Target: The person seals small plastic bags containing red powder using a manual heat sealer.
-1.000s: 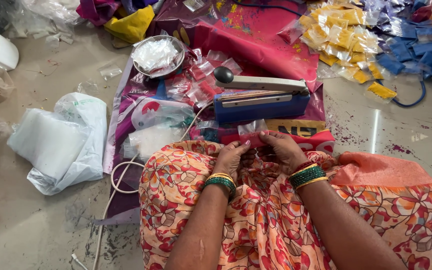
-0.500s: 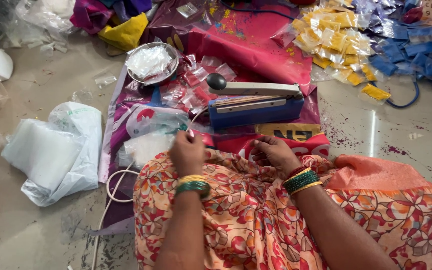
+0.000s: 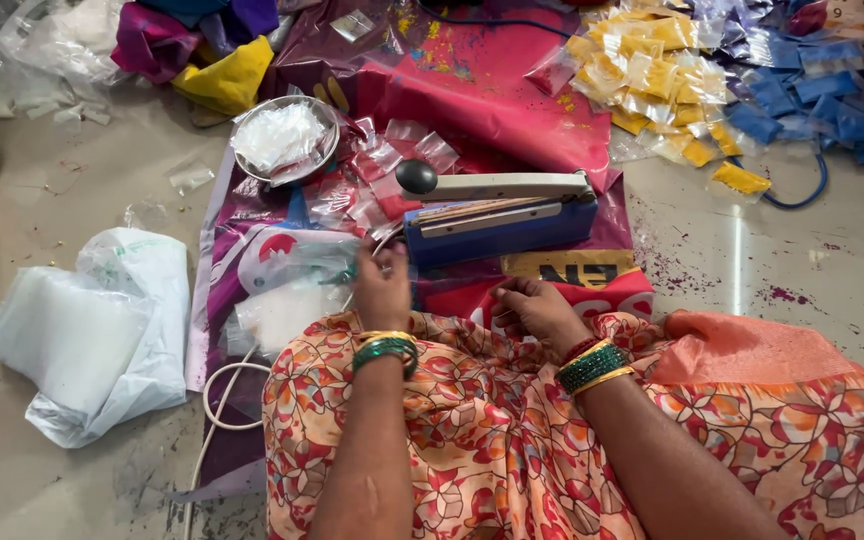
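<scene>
Grey floor (image 3: 772, 250) strewn with powder, pink sheet (image 3: 492, 90), blue sealer (image 3: 497, 225), left hand (image 3: 382, 290) fingers pinching clear pouch (image 3: 302, 262), right hand (image 3: 537, 310) curled empty

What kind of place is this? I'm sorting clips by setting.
Probably a home or small workshop floor used for packing powder into sachets: a blue heat sealer, heaps of filled yellow packets, and a steel bowl of empty clear pouches.

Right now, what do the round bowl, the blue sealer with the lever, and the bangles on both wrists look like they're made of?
The round bowl looks like shiny steel: grey rim with bright reflections. The blue sealer seems to have a painted metal or plastic body, a pale lever arm and a glossy black knob, probably plastic. The bangles look like green glass or plastic beside gold-coloured metal bands; their shine leaves it open.
</scene>
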